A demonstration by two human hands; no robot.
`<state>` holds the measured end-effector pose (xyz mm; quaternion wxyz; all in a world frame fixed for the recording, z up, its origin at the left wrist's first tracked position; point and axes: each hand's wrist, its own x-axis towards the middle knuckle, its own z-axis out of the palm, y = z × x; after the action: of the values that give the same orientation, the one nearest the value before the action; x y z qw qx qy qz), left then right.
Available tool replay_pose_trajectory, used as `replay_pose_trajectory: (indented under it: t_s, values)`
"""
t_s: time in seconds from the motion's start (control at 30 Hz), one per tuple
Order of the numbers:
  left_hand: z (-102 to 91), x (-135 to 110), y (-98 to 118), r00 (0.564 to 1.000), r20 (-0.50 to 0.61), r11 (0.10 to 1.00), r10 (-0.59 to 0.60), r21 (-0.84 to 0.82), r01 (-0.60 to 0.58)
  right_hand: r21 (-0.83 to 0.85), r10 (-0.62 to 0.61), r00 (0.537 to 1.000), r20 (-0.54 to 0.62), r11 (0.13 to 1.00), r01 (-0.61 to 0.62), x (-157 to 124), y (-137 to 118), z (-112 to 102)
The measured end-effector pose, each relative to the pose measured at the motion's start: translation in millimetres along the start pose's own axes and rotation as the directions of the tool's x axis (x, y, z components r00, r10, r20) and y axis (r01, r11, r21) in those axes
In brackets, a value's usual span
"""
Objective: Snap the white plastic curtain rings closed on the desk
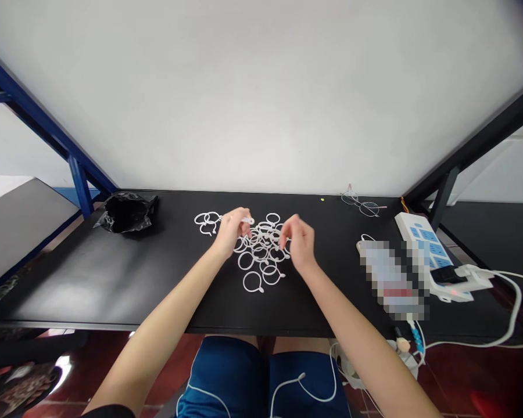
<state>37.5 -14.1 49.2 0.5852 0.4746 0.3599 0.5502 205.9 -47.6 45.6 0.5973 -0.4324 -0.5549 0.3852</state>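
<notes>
On the desk (126, 273), the left hand (234, 225) has its grip clamped on a white piece (248, 220) beside the heaped white rings (265, 237), apparently handling single parts, which calls for careful separating, while whether the right hand's (300, 239) curled grip, at the heap's right edge, holds anything cannot be told.

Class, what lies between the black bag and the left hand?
In the head view, a small group of white rings lies on the black tabletop between them, nearer the left hand than the black bag.
</notes>
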Motion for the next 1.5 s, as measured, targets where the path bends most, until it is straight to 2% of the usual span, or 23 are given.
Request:
replay_pose_trajectory:
  t_s: [0.07, 0.17, 0.27, 0.4, 0.5, 0.63, 0.77, 0.97, 1.03, 1.1, 1.17, 1.33, 1.4, 1.5]
  values:
    - [-11.1, 7.5, 0.7, 0.999, -0.033, 0.998, -0.017, 0.065, 0.019, 0.108, 0.034, 0.985, -0.168, 0.994, -0.016, 11.4, -1.3, -9.3]
    - [-22.8, 13.9, -5.0, 0.996, -0.088, 0.946, -0.005, 0.323, 0.033, 0.204, 0.081, 0.962, -0.259, 0.979, -0.027, 22.2, -0.4, -17.2]
    - [-27.0, 15.6, -15.1, 0.998, -0.066, 0.872, 0.005, 0.489, 0.028, 0.194, 0.112, 0.961, -0.252, 0.979, -0.063, 22.7, 2.6, -16.1]
    - [-28.8, 15.3, -23.6, 0.999, 0.040, 0.786, 0.029, 0.616, -0.048, 0.177, 0.084, 0.978, -0.190, 0.983, -0.050, 16.8, 5.6, -10.3]
    - [-30.3, 15.4, -23.6, 0.998, 0.053, 0.704, 0.030, 0.708, -0.059, 0.193, 0.068, 0.984, -0.166, 0.981, -0.036, 14.4, 6.2, -8.1]
    - [-31.4, 16.1, -19.6, 0.999, 0.037, 0.640, 0.000, 0.768, -0.028, 0.204, 0.074, 0.985, -0.159, 0.978, -0.041, 14.2, 6.5, -7.3]
    - [-33.0, 16.3, -16.9, 0.998, 0.015, 0.546, 0.065, 0.837, -0.048, 0.206, 0.078, 0.985, -0.152, 0.977, -0.045, 13.8, 6.3, -7.6]
    - [-46.2, 15.5, -5.9, 0.984, 0.003, 0.312, 0.181, 0.948, -0.060, 0.196, 0.080, 0.984, -0.161, 0.979, -0.047, 13.2, 5.6, -8.8]
    - [-54.7, 15.4, 1.3, 0.970, -0.047, 0.214, 0.239, 0.977, -0.006, 0.197, 0.080, 0.984, -0.160, 0.979, -0.048, 13.2, 5.4, -8.7]
    - [-64.1, 15.5, 7.8, 0.951, -0.134, 0.133, 0.278, 0.986, 0.100, 0.198, 0.083, 0.983, -0.162, 0.979, -0.050, 13.0, 4.9, -8.4]
    - [-73.1, 15.8, 11.5, 0.943, -0.206, 0.070, 0.262, 0.978, 0.194, 0.196, 0.084, 0.983, -0.164, 0.979, -0.051, 12.9, 4.2, -8.0]
    - [-90.8, 16.8, 9.6, 0.935, -0.334, -0.050, 0.117, 0.939, 0.341, 0.187, 0.077, 0.984, -0.160, 0.981, -0.047, 13.0, 3.5, -7.8]
    - [-96.1, 17.8, 8.0, 0.931, -0.359, -0.063, 0.064, 0.930, 0.363, 0.186, 0.073, 0.984, -0.160, 0.982, -0.043, 13.2, 4.1, -8.2]
    - [-101.6, 19.8, 7.1, 0.940, -0.340, -0.043, 0.034, 0.939, 0.342, 0.185, 0.066, 0.985, -0.161, 0.982, -0.036, 13.1, 5.2, -8.7]
